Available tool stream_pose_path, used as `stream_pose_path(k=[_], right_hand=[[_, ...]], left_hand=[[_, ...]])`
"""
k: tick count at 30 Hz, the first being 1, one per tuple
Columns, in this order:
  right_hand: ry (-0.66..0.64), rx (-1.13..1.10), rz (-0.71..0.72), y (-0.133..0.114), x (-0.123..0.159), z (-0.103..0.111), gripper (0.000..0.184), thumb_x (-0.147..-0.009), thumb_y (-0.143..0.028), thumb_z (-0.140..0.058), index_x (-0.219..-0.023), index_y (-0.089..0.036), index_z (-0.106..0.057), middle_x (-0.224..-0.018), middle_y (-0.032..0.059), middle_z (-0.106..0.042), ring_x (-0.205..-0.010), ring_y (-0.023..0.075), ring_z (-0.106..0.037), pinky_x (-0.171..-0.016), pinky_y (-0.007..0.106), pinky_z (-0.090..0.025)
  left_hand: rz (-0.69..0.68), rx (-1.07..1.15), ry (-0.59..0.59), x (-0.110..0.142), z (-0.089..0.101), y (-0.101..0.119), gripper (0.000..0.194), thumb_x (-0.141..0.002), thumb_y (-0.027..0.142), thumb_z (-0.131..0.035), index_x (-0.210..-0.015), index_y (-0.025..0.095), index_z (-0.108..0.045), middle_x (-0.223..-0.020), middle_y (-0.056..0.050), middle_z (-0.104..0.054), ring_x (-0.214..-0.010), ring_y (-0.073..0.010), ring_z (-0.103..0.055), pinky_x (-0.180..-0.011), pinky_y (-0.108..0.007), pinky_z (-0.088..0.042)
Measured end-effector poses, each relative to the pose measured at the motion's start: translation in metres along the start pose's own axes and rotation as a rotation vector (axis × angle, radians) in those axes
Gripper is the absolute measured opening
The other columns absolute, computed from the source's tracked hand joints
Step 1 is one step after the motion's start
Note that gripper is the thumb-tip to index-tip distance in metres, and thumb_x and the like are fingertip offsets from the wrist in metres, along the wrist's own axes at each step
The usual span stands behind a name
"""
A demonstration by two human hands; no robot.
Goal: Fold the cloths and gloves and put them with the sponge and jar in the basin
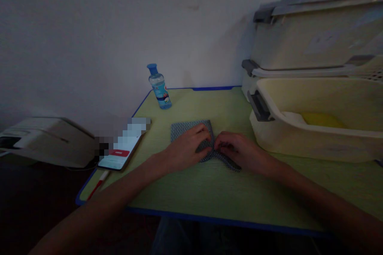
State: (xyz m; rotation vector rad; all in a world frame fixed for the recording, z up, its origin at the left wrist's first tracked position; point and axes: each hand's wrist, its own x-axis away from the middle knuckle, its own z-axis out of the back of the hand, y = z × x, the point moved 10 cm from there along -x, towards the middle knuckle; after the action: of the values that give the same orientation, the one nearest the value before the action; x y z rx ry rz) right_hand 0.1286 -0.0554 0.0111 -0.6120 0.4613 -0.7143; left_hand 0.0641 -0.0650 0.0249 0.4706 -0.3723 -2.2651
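A small black-and-white patterned cloth (181,128) lies flat on the table in front of me, and a dark-edged strip of it trails off to the right. My left hand (194,141) rests over its middle, thumb and fingers curled in and pinching the fabric. From the other side my right hand (239,148) grips the cloth's right part between thumb and fingers. The two sets of fingertips almost meet at a gathered fold. My hands hide part of the cloth, so its full shape cannot be made out.
On the pale green table (185,191) with a blue edge, a clear bottle with a blue cap (160,89) stands at the back. A phone (119,153) with a cable plugged in leans at the left. A cream bin (314,141) stands right, beside a larger lidded box (299,44).
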Motion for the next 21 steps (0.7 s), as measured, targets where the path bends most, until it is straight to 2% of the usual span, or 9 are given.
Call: stream_pose_path(k=[2,5,11,21], right_hand=[[-0.02,-0.005,0.011,0.0,-0.001,-0.001,0.021,-0.071,0.0,-0.046,-0.073,-0.016,-0.059,-0.074,0.0021,-0.059,-0.069,0.0129,-0.056,-0.065,0.025,-0.043],[-0.046,-0.032,0.016,0.002,-0.002,-0.003,0.023,-0.069,0.001,-0.049,-0.073,-0.017,-0.063,-0.077,0.0022,-0.06,-0.072,0.013,-0.058,-0.067,0.026,-0.045],[-0.071,-0.087,0.016,0.008,-0.004,-0.006,0.019,-0.07,-0.002,-0.055,-0.072,-0.017,-0.067,-0.076,0.0023,-0.06,-0.069,0.0119,-0.057,-0.063,0.024,-0.045],[-0.104,-0.126,0.005,0.014,-0.007,-0.008,0.009,-0.077,-0.015,-0.061,-0.069,-0.015,-0.066,-0.071,0.0007,-0.056,-0.067,0.0116,-0.055,-0.063,0.025,-0.043]], left_hand=[[0.07,0.111,0.017,0.0,-0.005,-0.003,0.007,-0.081,0.02,-0.052,-0.077,0.016,-0.055,-0.084,-0.003,-0.054,-0.077,-0.0134,-0.054,-0.07,-0.027,-0.045],[0.122,0.213,0.001,-0.001,-0.016,-0.009,0.011,-0.075,0.018,-0.058,-0.067,0.016,-0.05,-0.074,0.001,-0.048,-0.063,-0.0094,-0.046,-0.059,-0.023,-0.039],[0.086,0.225,0.031,0.0,-0.015,-0.011,0.017,-0.065,0.017,-0.065,-0.066,0.016,-0.048,-0.075,0.001,-0.047,-0.068,-0.0106,-0.045,-0.062,-0.023,-0.038],[0.069,0.228,0.0,0.002,-0.018,-0.011,0.003,-0.072,0.016,-0.057,-0.072,0.015,-0.055,-0.08,-0.001,-0.049,-0.07,-0.0111,-0.048,-0.064,-0.024,-0.041]])
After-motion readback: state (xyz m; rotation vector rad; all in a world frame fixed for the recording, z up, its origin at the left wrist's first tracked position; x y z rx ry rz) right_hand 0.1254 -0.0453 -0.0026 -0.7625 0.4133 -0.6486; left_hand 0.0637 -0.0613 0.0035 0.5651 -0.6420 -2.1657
